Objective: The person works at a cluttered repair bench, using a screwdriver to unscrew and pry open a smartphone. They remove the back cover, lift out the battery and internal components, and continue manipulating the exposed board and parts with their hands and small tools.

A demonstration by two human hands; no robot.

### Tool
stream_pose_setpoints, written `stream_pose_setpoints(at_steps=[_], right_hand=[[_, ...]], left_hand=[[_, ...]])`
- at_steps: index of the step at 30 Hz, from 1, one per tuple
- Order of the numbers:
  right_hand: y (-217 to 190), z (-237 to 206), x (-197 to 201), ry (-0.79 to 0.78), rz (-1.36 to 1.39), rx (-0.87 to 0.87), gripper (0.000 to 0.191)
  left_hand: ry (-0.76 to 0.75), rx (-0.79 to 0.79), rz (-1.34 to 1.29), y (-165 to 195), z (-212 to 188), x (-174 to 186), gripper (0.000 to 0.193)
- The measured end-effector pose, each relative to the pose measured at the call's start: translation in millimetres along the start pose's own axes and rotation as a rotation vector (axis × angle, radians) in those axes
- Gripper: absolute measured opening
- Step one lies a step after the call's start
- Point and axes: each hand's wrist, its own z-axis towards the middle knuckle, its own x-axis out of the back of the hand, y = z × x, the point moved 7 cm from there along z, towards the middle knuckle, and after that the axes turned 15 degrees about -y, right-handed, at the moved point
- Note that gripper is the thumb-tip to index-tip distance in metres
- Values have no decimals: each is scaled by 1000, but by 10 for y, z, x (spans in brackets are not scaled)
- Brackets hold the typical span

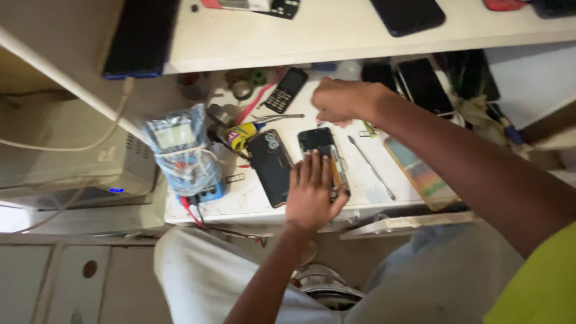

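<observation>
I see the opened phone (324, 157) lying on the white bench (372, 180), under the left hand (311, 193) and just below the right hand (342, 101); left hand flat, fingers spread, pressing on the phone's lower half; right hand curled, fingertips pinched together just above its top edge, what they pinch I cannot tell; a black back cover (271, 167) lies just beside, a thin metal pry tool (372, 167) on the other side.

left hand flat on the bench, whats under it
The left hand lies flat on an opened phone, whose dark upper part and right edge stick out past the fingers. The phone's lower part is covered, so what lies there cannot be seen.
</observation>
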Motion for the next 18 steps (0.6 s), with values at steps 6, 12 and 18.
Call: stream_pose_setpoints(at_steps=[6, 12, 18], right_hand=[[45, -165, 51, 61, 331, -87, 44], [-45, -82, 22, 101, 50, -25, 43], [-23, 2, -9, 194, -149, 107, 28]], left_hand=[[2, -15, 5, 13, -14, 22, 69], [-16, -17, 5, 9, -9, 48, 69], [-20, -9, 28, 14, 2, 69, 68]])
